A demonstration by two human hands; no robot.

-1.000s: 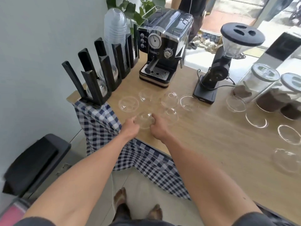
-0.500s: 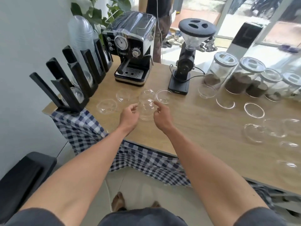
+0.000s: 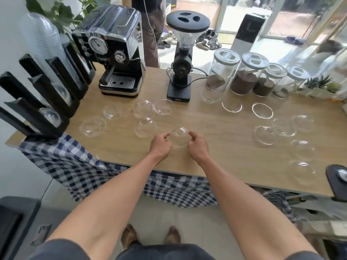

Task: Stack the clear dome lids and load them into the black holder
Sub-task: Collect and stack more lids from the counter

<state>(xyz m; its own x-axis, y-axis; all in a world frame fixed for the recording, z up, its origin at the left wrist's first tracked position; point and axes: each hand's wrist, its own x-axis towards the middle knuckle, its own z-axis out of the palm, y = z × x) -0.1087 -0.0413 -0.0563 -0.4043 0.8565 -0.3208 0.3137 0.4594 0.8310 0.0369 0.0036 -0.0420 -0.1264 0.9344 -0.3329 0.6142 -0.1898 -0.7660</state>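
Clear plastic dome lid (image 3: 179, 136) pinched between left hand (image 3: 161, 145) and right hand (image 3: 198, 146), well right of the black holder (image 3: 47, 102) with few lids loaded, and many loose lids still dot the counter (image 3: 216, 132).

head view, high, looking forward-down over wooden counter (image 3: 216, 139).

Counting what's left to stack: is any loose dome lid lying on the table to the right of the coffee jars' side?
Yes, several clear dome lids lie scattered on the table in front of the coffee jars.
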